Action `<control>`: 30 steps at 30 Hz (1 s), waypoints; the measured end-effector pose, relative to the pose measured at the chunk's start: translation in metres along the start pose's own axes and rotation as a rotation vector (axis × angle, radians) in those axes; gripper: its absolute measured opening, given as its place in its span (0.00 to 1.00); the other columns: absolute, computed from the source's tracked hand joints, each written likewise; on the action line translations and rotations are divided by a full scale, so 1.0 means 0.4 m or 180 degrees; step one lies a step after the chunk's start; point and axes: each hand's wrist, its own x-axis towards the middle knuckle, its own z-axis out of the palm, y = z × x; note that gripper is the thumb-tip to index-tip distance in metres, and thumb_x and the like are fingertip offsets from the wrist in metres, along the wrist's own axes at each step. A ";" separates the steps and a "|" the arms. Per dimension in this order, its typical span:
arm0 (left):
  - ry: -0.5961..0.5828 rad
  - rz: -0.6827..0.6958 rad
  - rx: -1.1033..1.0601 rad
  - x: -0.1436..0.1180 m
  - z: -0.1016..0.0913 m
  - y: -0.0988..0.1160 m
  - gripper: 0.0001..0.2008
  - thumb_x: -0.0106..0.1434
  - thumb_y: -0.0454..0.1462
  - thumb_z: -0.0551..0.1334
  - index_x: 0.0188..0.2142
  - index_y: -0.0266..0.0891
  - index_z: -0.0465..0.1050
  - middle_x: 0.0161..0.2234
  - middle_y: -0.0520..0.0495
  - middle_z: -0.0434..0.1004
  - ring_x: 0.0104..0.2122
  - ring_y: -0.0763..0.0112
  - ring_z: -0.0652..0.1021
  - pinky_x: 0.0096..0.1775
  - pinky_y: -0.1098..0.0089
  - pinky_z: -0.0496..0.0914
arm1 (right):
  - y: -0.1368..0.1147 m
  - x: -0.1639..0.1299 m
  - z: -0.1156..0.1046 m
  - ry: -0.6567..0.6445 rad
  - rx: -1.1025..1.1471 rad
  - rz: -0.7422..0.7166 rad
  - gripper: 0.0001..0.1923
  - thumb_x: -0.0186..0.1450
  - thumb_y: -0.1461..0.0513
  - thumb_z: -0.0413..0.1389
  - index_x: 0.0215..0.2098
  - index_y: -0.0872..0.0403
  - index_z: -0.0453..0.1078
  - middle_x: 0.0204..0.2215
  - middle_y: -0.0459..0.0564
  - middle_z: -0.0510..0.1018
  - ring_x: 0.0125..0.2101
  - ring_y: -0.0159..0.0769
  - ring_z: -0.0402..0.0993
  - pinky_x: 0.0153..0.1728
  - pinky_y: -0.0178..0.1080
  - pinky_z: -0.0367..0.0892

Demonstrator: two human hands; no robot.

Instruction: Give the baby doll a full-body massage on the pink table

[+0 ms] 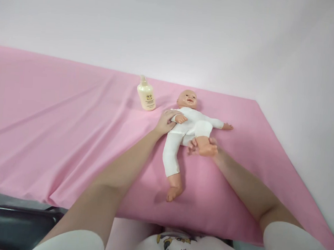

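A baby doll (187,127) in a white bodysuit lies on its back on the pink sheet (69,126), head toward the wall. My left hand (165,123) rests against the doll's side and upper arm. My right hand (204,147) grips the doll's bare foot and lower leg, which is bent up toward its body. The doll's other leg stretches out straight toward me, its foot bare.
A cream lotion bottle (146,94) stands upright left of the doll's head, near the white wall (173,30). A dark chair (14,224) shows at the lower left, below the sheet's front edge. The sheet's right edge runs diagonally past the doll.
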 end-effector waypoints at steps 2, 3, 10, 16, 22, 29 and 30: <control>-0.0093 0.0142 0.0138 0.003 -0.004 0.014 0.18 0.57 0.41 0.59 0.46 0.41 0.78 0.50 0.40 0.83 0.52 0.50 0.79 0.60 0.49 0.66 | -0.007 0.005 -0.010 0.0566 0.0149 -0.0308 0.27 0.54 0.41 0.65 0.32 0.53 0.65 0.33 0.50 0.74 0.38 0.44 0.75 0.49 0.51 0.72; -0.0100 0.0157 0.0183 0.004 -0.005 0.018 0.19 0.58 0.41 0.58 0.47 0.41 0.78 0.50 0.40 0.83 0.52 0.50 0.79 0.59 0.49 0.66 | -0.011 0.007 -0.012 0.0848 0.0198 -0.0407 0.26 0.57 0.40 0.61 0.31 0.53 0.64 0.33 0.50 0.73 0.37 0.43 0.74 0.47 0.50 0.72; -0.0104 0.0095 0.0242 0.005 -0.003 0.022 0.19 0.59 0.43 0.58 0.47 0.42 0.78 0.50 0.41 0.83 0.52 0.51 0.79 0.59 0.51 0.67 | -0.022 0.014 0.003 0.1357 0.0368 -0.0307 0.23 0.62 0.42 0.53 0.29 0.52 0.64 0.30 0.51 0.74 0.33 0.43 0.75 0.41 0.48 0.74; -0.0095 0.0095 0.0221 0.005 -0.004 0.024 0.20 0.56 0.40 0.58 0.46 0.42 0.79 0.49 0.42 0.84 0.52 0.51 0.79 0.59 0.50 0.67 | -0.020 0.009 -0.002 0.1108 0.0208 -0.0359 0.22 0.57 0.44 0.61 0.31 0.54 0.68 0.33 0.51 0.76 0.35 0.43 0.75 0.43 0.47 0.74; 0.0610 -0.0647 -0.0666 0.002 0.019 -0.025 0.14 0.55 0.42 0.63 0.41 0.41 0.76 0.45 0.42 0.83 0.49 0.53 0.79 0.55 0.52 0.72 | -0.020 0.008 -0.008 0.0778 -0.0015 -0.0389 0.25 0.57 0.41 0.63 0.32 0.54 0.67 0.34 0.51 0.74 0.38 0.43 0.75 0.47 0.48 0.72; 0.1918 -0.1707 -0.1394 0.003 0.016 -0.127 0.09 0.58 0.42 0.62 0.37 0.45 0.66 0.38 0.47 0.78 0.44 0.61 0.79 0.48 0.60 0.75 | 0.003 0.003 0.008 -0.0346 -0.0412 0.0048 0.30 0.51 0.42 0.69 0.38 0.56 0.74 0.37 0.52 0.77 0.41 0.43 0.77 0.50 0.45 0.71; 0.1960 -0.1760 -0.1369 0.002 0.014 -0.136 0.09 0.59 0.43 0.61 0.37 0.46 0.65 0.37 0.47 0.77 0.44 0.61 0.79 0.47 0.60 0.75 | 0.004 0.002 0.012 -0.0487 -0.0474 0.0166 0.31 0.50 0.42 0.70 0.39 0.56 0.75 0.38 0.53 0.78 0.42 0.44 0.77 0.50 0.46 0.70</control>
